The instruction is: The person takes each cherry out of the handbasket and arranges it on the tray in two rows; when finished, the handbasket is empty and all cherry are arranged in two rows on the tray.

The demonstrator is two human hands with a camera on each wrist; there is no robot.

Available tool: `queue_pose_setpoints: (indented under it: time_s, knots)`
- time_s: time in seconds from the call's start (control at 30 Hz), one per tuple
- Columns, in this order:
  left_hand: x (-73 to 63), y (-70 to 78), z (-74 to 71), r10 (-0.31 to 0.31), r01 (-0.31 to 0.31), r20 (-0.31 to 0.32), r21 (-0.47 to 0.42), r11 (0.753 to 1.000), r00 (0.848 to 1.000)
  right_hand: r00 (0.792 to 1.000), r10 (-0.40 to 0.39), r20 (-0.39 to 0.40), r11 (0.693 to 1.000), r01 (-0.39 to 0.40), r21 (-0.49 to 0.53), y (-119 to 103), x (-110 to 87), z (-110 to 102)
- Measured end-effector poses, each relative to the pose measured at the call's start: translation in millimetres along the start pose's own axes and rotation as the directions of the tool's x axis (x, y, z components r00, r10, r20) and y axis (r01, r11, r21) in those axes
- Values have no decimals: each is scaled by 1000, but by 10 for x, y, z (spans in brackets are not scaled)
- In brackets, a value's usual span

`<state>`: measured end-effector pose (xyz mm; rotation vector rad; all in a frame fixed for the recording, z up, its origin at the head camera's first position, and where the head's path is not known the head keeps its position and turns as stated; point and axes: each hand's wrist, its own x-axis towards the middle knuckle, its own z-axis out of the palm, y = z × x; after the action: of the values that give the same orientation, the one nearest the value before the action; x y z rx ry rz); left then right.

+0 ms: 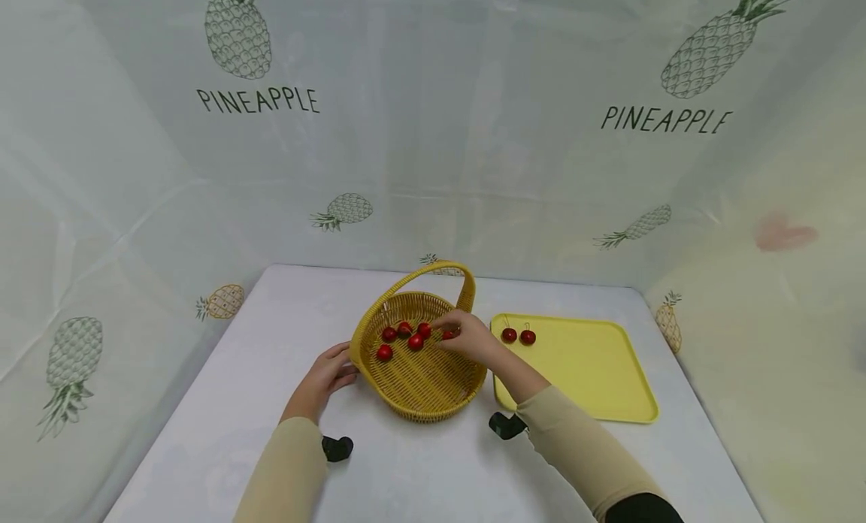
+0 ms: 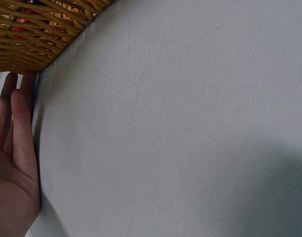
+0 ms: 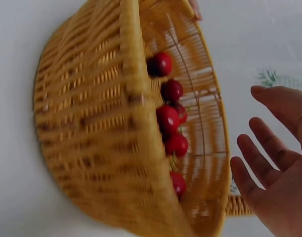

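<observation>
A woven yellow-brown basket (image 1: 422, 403) with a tall arched handle stands mid-table. Several red cherries (image 1: 416, 343) lie inside it, toward the back and left; the right wrist view shows these cherries (image 3: 168, 120) past the near rim. Above the basket's right side is my right hand (image 1: 470, 339), its fingers loosely spread with nothing between them, as the right wrist view (image 3: 284, 163) makes plain. My left hand (image 1: 326, 376) rests at the basket's left side, fingers extended, fingertips right at the wicker wall (image 2: 42, 44).
To the basket's right lies a yellow rectangular tray (image 1: 582, 376), its left edge partly behind my right forearm. Two cherries (image 1: 528, 337) with stems sit at its back left corner. A pineapple-print curtain (image 1: 460, 147) hangs behind the white table (image 1: 406, 478).
</observation>
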<state>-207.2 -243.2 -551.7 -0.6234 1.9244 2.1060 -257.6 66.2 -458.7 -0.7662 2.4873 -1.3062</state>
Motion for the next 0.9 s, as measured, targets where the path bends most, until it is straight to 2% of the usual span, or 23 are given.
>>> queue_pose_setpoints:
  time_s: [0.3,0.63,0.9]
  knots:
    - [-8,-22,-11,7,-7,9,-11,1000,1000,998,6,69,1000,-7,2,-131,142,267]
    - [16,-24,-10,7,-7,12,-14,1000,1000,987,22,161,999,-26,24,-242,320,436]
    - [31,-29,5,7,-7,3,-4,1000,1000,974,64,219,998,-57,-37,-262,480,517]
